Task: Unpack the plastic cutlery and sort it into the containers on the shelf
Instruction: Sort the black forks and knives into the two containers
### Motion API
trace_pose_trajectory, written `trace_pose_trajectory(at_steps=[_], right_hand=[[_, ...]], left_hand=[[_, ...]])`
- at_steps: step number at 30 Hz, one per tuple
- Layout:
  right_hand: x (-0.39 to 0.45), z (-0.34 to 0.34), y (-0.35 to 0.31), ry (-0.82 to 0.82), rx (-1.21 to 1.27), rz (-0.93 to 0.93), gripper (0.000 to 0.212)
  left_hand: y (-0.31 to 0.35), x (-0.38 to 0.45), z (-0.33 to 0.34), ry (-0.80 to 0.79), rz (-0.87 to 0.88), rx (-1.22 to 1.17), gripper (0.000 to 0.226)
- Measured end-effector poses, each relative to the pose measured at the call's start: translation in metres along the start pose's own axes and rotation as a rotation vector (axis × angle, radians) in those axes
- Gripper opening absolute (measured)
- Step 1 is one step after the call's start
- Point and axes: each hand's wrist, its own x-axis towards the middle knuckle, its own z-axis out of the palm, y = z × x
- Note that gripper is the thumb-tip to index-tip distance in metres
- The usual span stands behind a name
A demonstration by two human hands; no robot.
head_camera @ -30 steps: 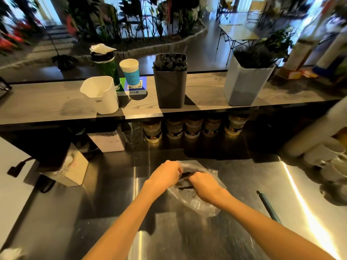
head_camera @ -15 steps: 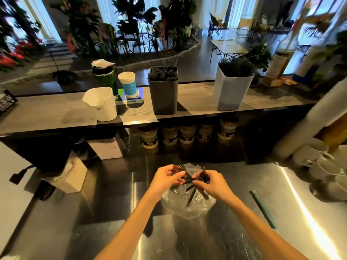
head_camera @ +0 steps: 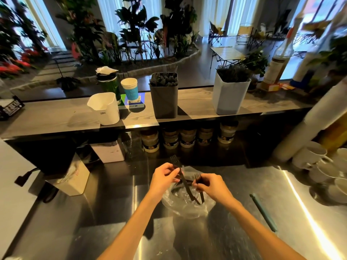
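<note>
item: clear plastic bag (head_camera: pixel 185 207) on the steel desk (head_camera: pixel 116 212), crumpled, its contents partly hidden; we cannot count the cutlery inside. left hand (head_camera: pixel 163 180) pinches a long black fork (head_camera: pixel 181 177), tines up, handle end down in the bag. right hand (head_camera: pixel 212 186) grips a shorter black fork (head_camera: pixel 198 180), its handle also in the bag. on the wooden shelf (head_camera: pixel 56 117) behind: white container (head_camera: pixel 104 108), interior not visible to us; dark grey container (head_camera: pixel 164 96) holding black handles whose type we cannot tell; pale grey container (head_camera: pixel 230 94) with dark cutlery, blurred. a teal pen (head_camera: pixel 263 212) lies on the desk to the right. jars (head_camera: pixel 187 137) under the shelf sit in shadow, labels unreadable. cups (head_camera: pixel 317 160) at right are cut off by the frame edge.
</note>
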Motion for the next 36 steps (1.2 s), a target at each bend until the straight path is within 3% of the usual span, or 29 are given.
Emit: trace_pose_trajectory(at_steps=[10, 15, 18, 20, 23, 29, 36], right_hand=[[-0.001, -0.002, 0.000, 0.026, -0.070, 0.006, 0.007], [0.003, 0.000, -0.030, 0.021, 0.126, -0.097, 0.012], [0.009, 0.004, -0.050, -0.013, 0.231, -0.165, 0.019], [0.015, 0.009, -0.055, 0.013, 0.371, -0.134, 0.021], [0.019, 0.028, -0.036, 0.035, 0.499, 0.035, 0.013], [0.024, 0.082, 0.050, -0.312, -0.548, 0.153, 0.023], [0.037, 0.099, 0.059, -0.299, -0.839, 0.240, 0.040]], left_hand=[[-0.002, 0.004, -0.006, 0.002, -0.024, 0.007, 0.014], [-0.009, -0.003, -0.004, -0.116, -0.022, 0.060, 0.020], [-0.011, -0.010, 0.003, -0.190, -0.095, -0.033, 0.022], [-0.014, -0.012, 0.006, -0.202, -0.177, -0.143, 0.024], [-0.025, -0.008, 0.000, -0.097, -0.266, -0.259, 0.026], [-0.044, 0.000, -0.020, 0.001, -0.383, -0.465, 0.047], [-0.047, 0.000, -0.022, -0.099, -0.333, -0.372, 0.037]])
